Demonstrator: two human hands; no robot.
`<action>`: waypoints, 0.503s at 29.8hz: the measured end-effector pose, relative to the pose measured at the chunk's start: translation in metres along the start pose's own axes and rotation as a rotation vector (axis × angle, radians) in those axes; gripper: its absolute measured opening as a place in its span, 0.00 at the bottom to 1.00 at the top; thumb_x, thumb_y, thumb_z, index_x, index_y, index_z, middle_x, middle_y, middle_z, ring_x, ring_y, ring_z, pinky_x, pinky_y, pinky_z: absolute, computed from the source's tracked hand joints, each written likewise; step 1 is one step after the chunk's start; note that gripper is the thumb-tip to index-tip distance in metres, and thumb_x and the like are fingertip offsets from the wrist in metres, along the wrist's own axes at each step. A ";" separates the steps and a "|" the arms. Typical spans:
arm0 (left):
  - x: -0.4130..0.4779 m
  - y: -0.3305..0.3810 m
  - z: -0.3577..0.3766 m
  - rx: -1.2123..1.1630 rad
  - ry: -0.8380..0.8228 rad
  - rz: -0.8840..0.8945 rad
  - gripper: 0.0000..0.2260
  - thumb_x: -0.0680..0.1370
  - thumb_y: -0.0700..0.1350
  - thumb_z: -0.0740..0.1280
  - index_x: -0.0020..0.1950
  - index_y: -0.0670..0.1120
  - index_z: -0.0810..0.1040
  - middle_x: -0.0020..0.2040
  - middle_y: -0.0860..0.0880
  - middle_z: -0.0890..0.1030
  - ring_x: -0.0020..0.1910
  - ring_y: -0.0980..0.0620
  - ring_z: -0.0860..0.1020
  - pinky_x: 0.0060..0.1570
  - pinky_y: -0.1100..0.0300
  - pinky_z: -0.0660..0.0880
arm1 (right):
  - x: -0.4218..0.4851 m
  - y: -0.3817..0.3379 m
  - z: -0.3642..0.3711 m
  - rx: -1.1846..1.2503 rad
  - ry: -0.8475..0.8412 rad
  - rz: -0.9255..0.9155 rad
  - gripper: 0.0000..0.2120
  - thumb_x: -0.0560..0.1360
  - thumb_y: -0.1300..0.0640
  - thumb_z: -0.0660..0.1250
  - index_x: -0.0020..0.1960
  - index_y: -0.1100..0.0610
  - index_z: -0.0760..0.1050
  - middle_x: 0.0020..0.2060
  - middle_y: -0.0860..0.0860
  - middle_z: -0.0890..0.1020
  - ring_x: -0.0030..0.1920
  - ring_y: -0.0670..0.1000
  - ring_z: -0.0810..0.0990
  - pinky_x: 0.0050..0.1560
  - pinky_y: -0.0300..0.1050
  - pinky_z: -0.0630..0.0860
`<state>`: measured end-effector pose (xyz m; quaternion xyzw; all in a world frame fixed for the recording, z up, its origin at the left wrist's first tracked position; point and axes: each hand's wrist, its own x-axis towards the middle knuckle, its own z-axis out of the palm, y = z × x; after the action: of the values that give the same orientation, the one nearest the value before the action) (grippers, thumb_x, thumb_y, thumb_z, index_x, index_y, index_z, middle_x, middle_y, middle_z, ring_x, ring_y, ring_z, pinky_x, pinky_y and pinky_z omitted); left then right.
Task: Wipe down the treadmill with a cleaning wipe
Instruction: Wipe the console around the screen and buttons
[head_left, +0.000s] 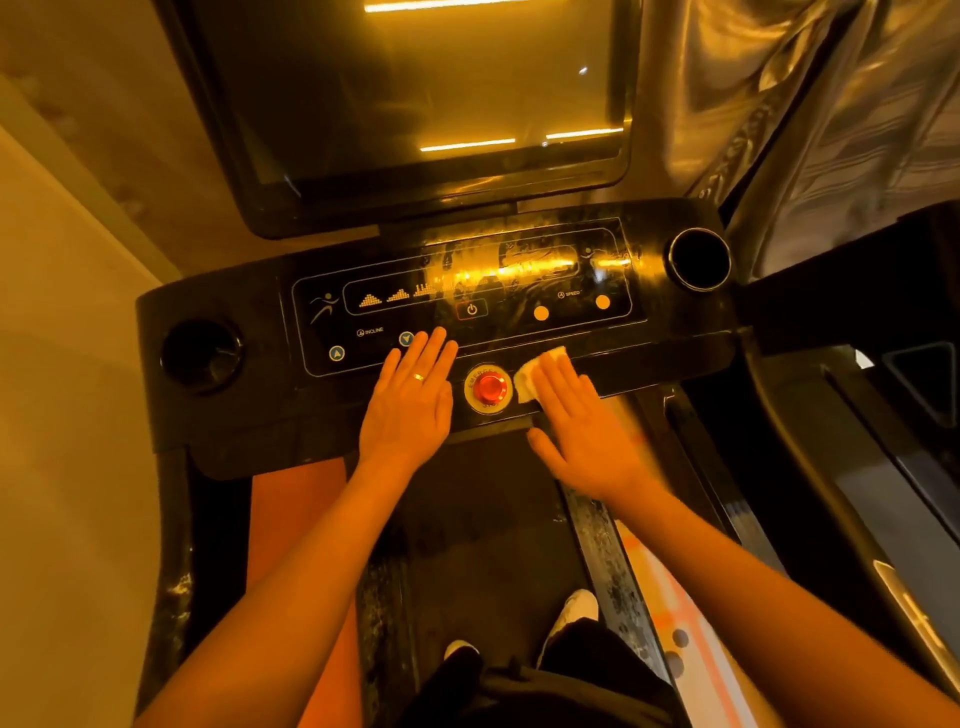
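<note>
We stand on the dark running belt (478, 509) of the glossy black treadmill (249, 312), facing its console. Our right hand (582, 426) lies flat, fingers straight and close together. It presses the crumpled white cleaning wipe (525, 382) onto the near ledge of the console, just right of the round red emergency stop button (490, 388). Only the wipe's edges show, past the fingertips and along the hand's left side. Our left hand (410, 400) rests flat just left of that button, fingers straight and holding nothing. Its fingertips reach the printed control panel (571, 322) beside a blue incline arrow.

To do this stroke well, we should keep the whole palm over the wipe so the pressure is even. Overlapping passes rightward along the ledge would suit, refolding the wipe when a face looks soiled. Around the red button we should trace its collar rather than drag across the cap, which could trip it. Over the power symbol and the orange speed dots a light touch seems wise. The far part of the panel shows streaks under the glare; we cannot tell whether they are damp or grime, so it likely deserves another pass. The bracing left hand covers a patch we must lift it to reach.
</note>
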<state>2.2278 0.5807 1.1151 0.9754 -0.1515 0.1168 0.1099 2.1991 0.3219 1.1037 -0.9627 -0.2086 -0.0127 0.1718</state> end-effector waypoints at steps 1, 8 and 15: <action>0.000 0.000 0.000 0.003 0.002 -0.002 0.24 0.84 0.49 0.51 0.81 0.47 0.59 0.81 0.46 0.58 0.81 0.48 0.54 0.78 0.48 0.52 | -0.006 -0.007 0.006 0.013 0.022 0.069 0.38 0.83 0.45 0.59 0.83 0.55 0.41 0.82 0.53 0.40 0.81 0.52 0.36 0.80 0.56 0.43; -0.009 -0.009 -0.003 -0.130 -0.023 -0.013 0.23 0.85 0.46 0.56 0.80 0.47 0.60 0.81 0.48 0.57 0.81 0.51 0.51 0.79 0.50 0.48 | -0.006 -0.085 0.049 0.012 0.077 0.297 0.42 0.79 0.51 0.62 0.82 0.59 0.41 0.82 0.57 0.42 0.81 0.57 0.36 0.78 0.54 0.42; -0.056 -0.050 -0.004 -0.035 -0.003 -0.120 0.24 0.84 0.52 0.52 0.81 0.51 0.55 0.82 0.51 0.53 0.81 0.53 0.48 0.79 0.47 0.47 | -0.017 -0.108 0.059 0.051 0.083 0.289 0.40 0.78 0.53 0.61 0.82 0.60 0.42 0.81 0.58 0.41 0.81 0.57 0.35 0.80 0.55 0.46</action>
<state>2.1917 0.6435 1.0952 0.9807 -0.0951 0.1061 0.1336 2.1365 0.4273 1.0821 -0.9766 -0.0608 -0.0224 0.2050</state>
